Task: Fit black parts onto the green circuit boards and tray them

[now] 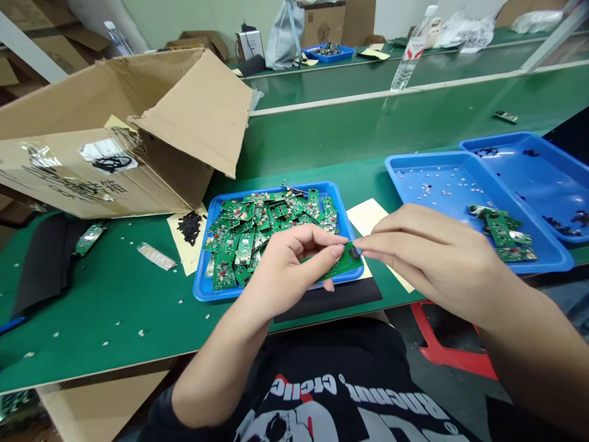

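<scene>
Slantwise, circuit board, connector pointing right, left hand, right hand

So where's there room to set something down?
Green bench top lies open behind the circuit-board tray, between the cardboard box and the blue trays. Another patch, dotted with white bits, lies left of that tray. Crowded: around the left hand and right hand at a board.
</scene>
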